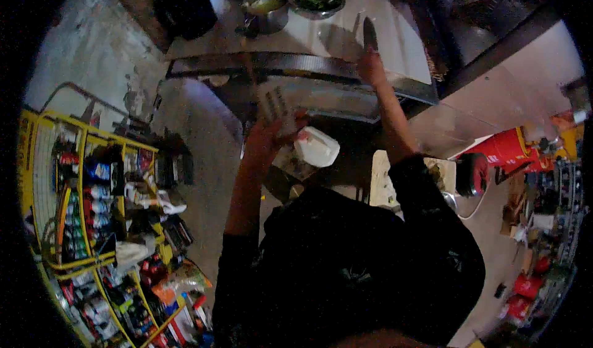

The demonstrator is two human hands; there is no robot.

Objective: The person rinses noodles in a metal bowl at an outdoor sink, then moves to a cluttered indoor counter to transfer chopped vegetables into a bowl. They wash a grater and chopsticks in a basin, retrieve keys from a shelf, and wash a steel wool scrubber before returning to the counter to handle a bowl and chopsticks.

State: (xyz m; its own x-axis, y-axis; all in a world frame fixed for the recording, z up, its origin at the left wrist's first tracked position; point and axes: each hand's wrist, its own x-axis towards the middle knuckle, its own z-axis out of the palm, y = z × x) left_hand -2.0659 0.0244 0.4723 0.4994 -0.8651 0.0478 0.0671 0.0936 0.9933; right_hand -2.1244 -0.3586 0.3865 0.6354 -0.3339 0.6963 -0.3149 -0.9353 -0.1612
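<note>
My right hand [371,71] is closed round the handle of a knife [370,33], its dark blade pointing away over the white counter. Lower and to the left, my left hand [269,135] is bent, its fingers toward the middle. A flat greyish slotted thing [275,104] rises from that hand; blur hides its exact kind. Close by the left fingertips is a white angular tub [319,147]; whether they touch it I cannot tell.
On the white counter [395,39] stand a metal pot [265,13] with yellowish contents and a steel bowl [316,1] of greens. A yellow rack [83,190] packed with goods lines the left. A pale board or tray [384,180] lies near my right arm, beside a dark round container [474,174].
</note>
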